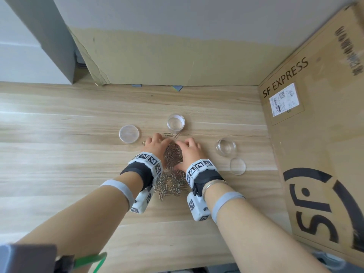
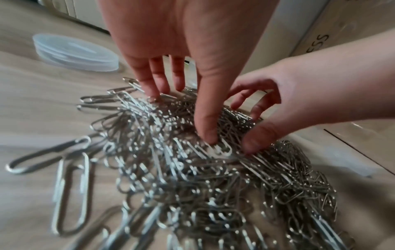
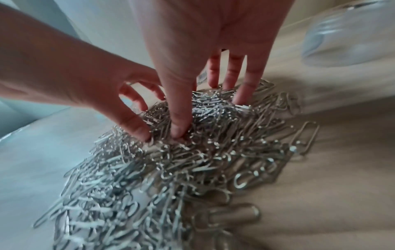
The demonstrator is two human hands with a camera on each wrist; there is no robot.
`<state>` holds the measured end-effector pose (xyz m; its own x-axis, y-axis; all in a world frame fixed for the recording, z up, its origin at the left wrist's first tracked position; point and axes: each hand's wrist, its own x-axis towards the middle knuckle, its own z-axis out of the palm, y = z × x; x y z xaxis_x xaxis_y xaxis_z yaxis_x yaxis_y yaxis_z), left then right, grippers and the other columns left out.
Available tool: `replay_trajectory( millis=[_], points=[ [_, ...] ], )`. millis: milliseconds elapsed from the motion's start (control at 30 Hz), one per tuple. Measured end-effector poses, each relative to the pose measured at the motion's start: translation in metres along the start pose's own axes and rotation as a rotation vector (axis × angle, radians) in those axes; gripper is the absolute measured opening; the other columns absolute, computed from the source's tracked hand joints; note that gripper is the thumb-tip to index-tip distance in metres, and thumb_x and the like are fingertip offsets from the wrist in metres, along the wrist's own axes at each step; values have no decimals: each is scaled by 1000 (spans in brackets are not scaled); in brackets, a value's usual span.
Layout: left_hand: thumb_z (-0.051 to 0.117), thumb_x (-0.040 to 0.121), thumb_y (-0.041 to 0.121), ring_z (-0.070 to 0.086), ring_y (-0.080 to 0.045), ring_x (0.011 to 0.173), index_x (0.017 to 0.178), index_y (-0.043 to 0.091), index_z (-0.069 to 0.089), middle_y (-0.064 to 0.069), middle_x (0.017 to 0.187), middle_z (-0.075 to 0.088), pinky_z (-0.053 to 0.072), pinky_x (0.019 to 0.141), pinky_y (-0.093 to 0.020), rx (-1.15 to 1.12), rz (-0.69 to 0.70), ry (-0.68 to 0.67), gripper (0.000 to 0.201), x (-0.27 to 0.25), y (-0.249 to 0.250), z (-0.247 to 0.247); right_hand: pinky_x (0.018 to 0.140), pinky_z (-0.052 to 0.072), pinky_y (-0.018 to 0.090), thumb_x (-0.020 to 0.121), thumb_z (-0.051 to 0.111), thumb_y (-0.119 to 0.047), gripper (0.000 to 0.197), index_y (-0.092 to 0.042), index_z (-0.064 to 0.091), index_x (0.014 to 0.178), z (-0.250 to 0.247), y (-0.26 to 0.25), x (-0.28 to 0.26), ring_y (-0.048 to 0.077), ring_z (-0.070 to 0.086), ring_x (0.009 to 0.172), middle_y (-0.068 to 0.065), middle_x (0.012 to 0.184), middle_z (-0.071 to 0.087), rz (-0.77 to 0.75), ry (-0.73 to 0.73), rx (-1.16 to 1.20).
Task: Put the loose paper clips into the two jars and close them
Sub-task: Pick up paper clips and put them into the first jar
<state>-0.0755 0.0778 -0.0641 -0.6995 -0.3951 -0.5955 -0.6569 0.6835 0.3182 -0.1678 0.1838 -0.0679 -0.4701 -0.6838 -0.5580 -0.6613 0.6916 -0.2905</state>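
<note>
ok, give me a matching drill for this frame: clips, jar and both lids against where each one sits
1 paper clip pile
2 labelled jar
3 whitish lid
4 clear lid

A flat, right of the right hand
B upright and open, beyond both hands
C between the hands
D flat, left of the left hand

Pairs: 1-C, 2-B, 3-D, 4-A

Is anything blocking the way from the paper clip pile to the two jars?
Nothing visible does. The far jar and the right jar both stand open. Only a few stray clips lie flat between the pile and the far jar. The left hand and right hand touch the pile.
</note>
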Motion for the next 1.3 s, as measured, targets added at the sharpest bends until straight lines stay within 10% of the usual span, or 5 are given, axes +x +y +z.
replay_trajectory(
  millis=[333,800,1300],
  points=[
    [57,84,8,54,-27,111,128,17,49,-8,123,51,44,90,-33,-168,29,57,46,8,2,-8,97,47,40,80,65,-11,42,-17,59,121,-4,-6,13,28,58,111,7,125,56,-37,98,126],
    [54,85,7,57,-24,104,111,13,60,-8,115,61,48,87,-31,-183,57,74,28,17,-9,-14,75,56,33,86,62,-18,22,-19,68,108,-50,-10,16,23,65,79,8,112,68,-83,200,80],
    [53,86,8,57,-24,100,110,12,58,-8,113,57,46,79,-27,-163,79,59,25,17,-7,-14,86,53,32,86,58,-12,26,-17,67,109,-87,-40,64,26,63,100,8,110,69,-106,142,-95]
  ],
)
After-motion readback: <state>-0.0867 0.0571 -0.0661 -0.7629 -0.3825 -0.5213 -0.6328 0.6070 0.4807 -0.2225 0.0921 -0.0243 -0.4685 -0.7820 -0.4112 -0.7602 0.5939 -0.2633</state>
